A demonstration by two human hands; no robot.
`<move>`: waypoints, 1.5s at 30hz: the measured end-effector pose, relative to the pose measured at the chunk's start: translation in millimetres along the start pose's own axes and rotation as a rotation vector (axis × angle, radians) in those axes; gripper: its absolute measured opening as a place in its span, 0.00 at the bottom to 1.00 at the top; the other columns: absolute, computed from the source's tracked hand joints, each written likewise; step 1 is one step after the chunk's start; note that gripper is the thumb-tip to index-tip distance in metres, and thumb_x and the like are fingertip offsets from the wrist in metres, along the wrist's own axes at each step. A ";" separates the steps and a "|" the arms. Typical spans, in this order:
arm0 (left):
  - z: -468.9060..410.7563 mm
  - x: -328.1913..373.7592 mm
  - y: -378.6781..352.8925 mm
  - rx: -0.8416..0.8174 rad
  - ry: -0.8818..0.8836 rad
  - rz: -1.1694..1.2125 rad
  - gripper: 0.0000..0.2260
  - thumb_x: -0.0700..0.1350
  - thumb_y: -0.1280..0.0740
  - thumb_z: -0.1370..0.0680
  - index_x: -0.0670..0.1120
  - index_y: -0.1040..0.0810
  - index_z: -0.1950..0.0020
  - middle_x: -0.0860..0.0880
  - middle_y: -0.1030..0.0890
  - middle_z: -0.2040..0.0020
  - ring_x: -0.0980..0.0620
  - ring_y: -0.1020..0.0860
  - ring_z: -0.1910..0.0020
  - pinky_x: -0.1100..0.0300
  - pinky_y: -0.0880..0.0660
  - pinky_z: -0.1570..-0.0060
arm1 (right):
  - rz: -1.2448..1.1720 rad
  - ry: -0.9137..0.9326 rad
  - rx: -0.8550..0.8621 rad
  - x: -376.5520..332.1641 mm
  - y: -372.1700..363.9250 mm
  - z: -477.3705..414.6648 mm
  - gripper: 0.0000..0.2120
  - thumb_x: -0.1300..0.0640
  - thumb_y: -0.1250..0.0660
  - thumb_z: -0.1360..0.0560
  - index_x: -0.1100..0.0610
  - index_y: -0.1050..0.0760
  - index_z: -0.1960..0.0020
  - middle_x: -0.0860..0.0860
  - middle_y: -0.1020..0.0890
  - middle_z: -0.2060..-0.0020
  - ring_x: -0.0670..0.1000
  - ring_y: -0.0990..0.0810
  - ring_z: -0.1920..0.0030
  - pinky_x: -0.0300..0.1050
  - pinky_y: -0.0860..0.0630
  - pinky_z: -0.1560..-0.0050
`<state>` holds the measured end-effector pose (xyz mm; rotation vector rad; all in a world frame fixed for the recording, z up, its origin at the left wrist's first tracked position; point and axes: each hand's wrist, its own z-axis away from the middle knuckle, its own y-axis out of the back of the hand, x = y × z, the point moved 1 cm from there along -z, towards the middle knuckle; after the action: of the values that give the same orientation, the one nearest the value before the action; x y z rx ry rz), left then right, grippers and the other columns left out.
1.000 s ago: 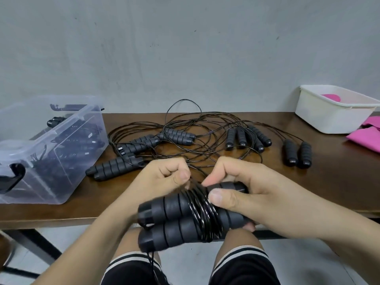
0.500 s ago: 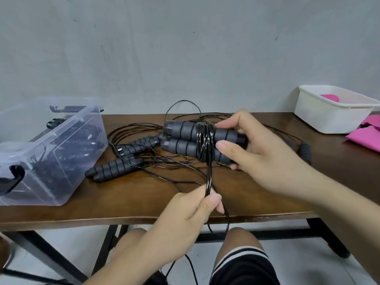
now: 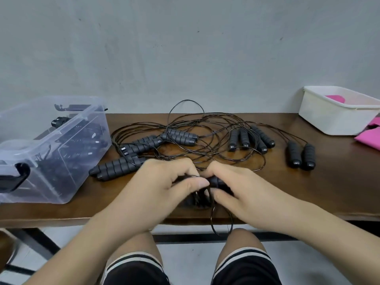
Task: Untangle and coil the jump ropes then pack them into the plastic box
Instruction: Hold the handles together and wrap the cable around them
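Left grip point(image 3: 164, 183) and right grip point(image 3: 239, 189) clasp ribbed black handles point(image 3: 217, 181) wound with thin cord point(image 3: 200, 199).

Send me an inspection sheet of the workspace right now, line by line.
Surface: brown wooden table, ropes spread across its middle.
Job's things: wound rope at the front edge; loose jump ropes tangled behind; clear plastic box at left, black ropes inside.
Clutter: white tub and pink cloth at far right.
Grippers: left hand and right hand both grip the wound rope.
Cables: one cord loop hangs below the table edge.
Surroundings: grey wall; pale floor.
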<state>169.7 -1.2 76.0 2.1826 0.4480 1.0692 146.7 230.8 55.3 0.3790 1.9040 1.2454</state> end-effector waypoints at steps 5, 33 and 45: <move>-8.6 -17.7 15.9 0.045 0.039 0.098 0.08 0.55 0.27 0.24 0.53 0.16 0.58 0.53 0.16 0.61 0.53 0.18 0.59 0.59 0.23 0.56 | -0.340 -0.030 -0.186 -20.0 9.7 11.5 0.06 0.51 0.38 0.12 0.43 0.32 0.38 0.45 0.18 0.50 0.53 0.19 0.53 0.57 0.18 0.48; 23.5 10.7 -60.6 -0.336 0.090 -0.081 0.12 0.60 0.42 0.14 0.55 0.29 0.50 0.52 0.20 0.59 0.52 0.23 0.59 0.53 0.25 0.57 | 0.006 0.048 0.463 5.2 12.6 -16.1 0.08 0.53 0.32 0.17 0.50 0.23 0.38 0.44 0.25 0.43 0.45 0.22 0.44 0.38 0.25 0.47; -7.7 -8.8 20.3 0.083 -0.051 -0.102 0.06 0.56 0.25 0.24 0.56 0.17 0.56 0.58 0.19 0.62 0.56 0.19 0.60 0.68 0.29 0.62 | -0.163 0.048 0.158 -4.4 -11.0 1.1 0.09 0.56 0.34 0.15 0.45 0.23 0.38 0.39 0.23 0.47 0.43 0.21 0.49 0.34 0.28 0.52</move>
<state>158.6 -17.6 88.5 2.2281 0.5829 0.9539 152.2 223.5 47.7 0.2717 2.0376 1.0090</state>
